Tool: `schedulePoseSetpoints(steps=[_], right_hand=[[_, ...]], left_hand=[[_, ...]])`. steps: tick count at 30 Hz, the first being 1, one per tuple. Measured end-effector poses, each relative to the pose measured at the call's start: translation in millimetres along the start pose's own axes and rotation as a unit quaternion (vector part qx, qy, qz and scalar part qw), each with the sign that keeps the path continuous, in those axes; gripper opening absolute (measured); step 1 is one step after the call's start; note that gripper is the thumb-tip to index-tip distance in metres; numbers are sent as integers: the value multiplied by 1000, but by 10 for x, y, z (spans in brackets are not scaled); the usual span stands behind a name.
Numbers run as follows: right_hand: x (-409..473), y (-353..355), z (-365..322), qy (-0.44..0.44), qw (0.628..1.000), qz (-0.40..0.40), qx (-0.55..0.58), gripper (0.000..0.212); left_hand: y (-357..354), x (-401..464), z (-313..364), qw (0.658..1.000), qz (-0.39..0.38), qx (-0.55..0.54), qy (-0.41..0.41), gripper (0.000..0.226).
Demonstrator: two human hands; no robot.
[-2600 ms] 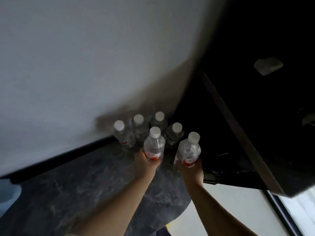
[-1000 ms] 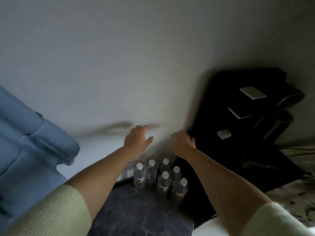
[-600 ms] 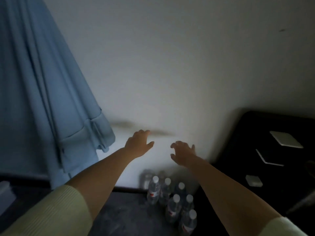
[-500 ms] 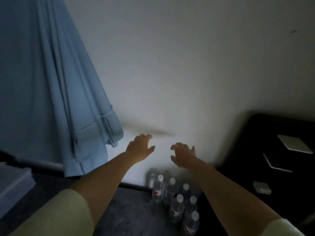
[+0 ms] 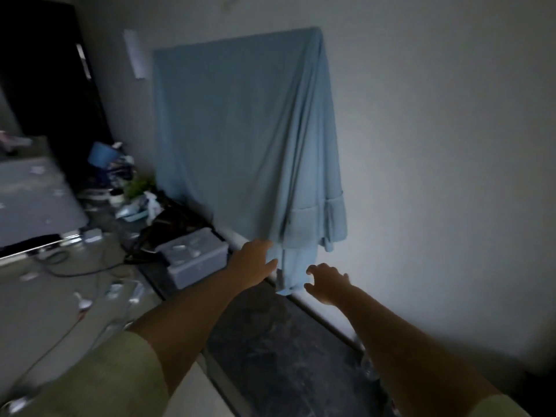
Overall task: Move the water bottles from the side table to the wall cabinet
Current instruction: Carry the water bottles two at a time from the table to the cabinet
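Both my hands are raised in front of a light blue cloth (image 5: 246, 139) that hangs flat on the white wall. My left hand (image 5: 254, 260) has its fingers straight and sits at the cloth's lower hem, holding nothing. My right hand (image 5: 326, 282) is just right of the hem's lowest corner, fingers loosely curled and empty. Below them lies the dark marbled side table (image 5: 270, 341). The water bottles are almost entirely out of frame; only a faint clear shape (image 5: 369, 368) shows beside my right forearm.
A grey plastic box (image 5: 195, 254) stands left of the table against the wall. Cables (image 5: 69, 272) and small litter lie on the floor at left. Further back are a blue bucket (image 5: 100, 153), a small plant (image 5: 138, 185) and a dark doorway (image 5: 45, 70).
The view has swung left and up, so the bottles have slid out at the lower right. Both empty hands have moved from over the bottles to the blue cloth's lower hem.
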State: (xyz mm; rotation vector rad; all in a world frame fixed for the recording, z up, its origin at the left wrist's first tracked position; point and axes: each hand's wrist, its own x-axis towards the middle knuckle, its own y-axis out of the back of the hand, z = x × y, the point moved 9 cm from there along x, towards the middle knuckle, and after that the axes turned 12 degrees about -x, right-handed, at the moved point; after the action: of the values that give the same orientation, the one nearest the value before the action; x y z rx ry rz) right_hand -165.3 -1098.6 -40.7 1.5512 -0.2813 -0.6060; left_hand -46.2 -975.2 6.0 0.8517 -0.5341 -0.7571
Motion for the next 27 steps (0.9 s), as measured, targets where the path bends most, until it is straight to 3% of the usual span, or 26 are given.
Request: schedulePoseSetpoints(steps=[6,9,13,23,27], right_hand=[[-150,120,-1860,142,990,-12,18,45],[-500,45,-2879,222,975,-13,6,46],[-1090,-136,-4051,305,952,-17,-3,50],[-2552,-429,-6591,469,882,-22,-39,44],[-3063,-455,-7312,529,847,-22,-54,49]], left_hand=[[1106,-1307,-1218,987,65,24,142,49],[1597,-2279,-1765,968,106,27,227,67],[2120,-3429,-2375,933,138,86,321,49],[3038,-5864,-3165,855,206,89,468,52],[3293,-6554,-3404,819,251,72,510,47]])
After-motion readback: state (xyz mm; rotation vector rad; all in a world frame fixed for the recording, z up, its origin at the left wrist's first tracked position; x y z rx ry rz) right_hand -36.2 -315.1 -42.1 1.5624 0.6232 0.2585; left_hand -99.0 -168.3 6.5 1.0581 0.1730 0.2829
